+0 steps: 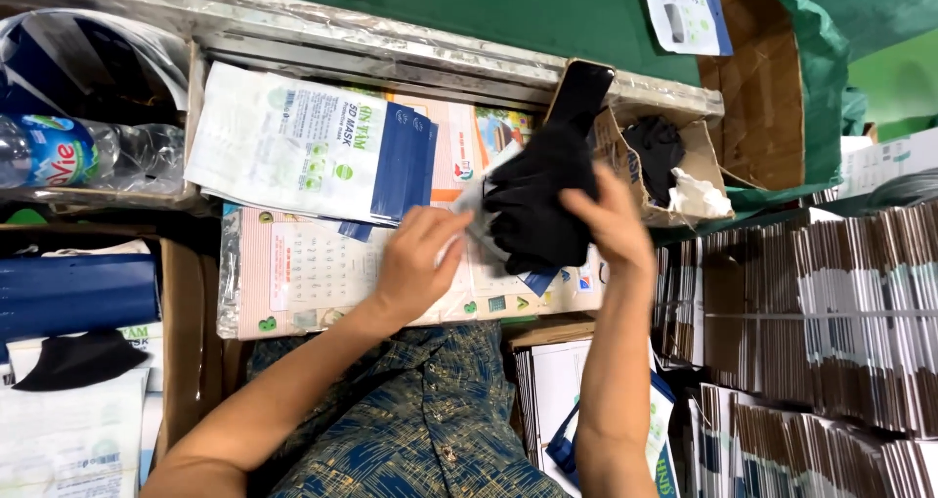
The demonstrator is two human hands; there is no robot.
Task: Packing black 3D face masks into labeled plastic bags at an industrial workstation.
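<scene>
Head view: your right hand [611, 219] fingers clamp a stack of black masks [535, 210]; your left hand [418, 261] fingers pinch its clear wrapper [471, 197]. Beyond them lie white-and-blue pouches [308, 146], a cardboard box [674, 171] to their right.

Matt black cloth masks [535, 200], glossy plastic pouches [313, 146], rough brown cardboard box [757, 87], crinkled shiny foil rail [371, 43].

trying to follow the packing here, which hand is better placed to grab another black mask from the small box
Right, probably. The right hand holds the black masks just beside the small cardboard box of more masks, which lies on its side. The left hand is farther over, its grip on the pouch edge.
</scene>
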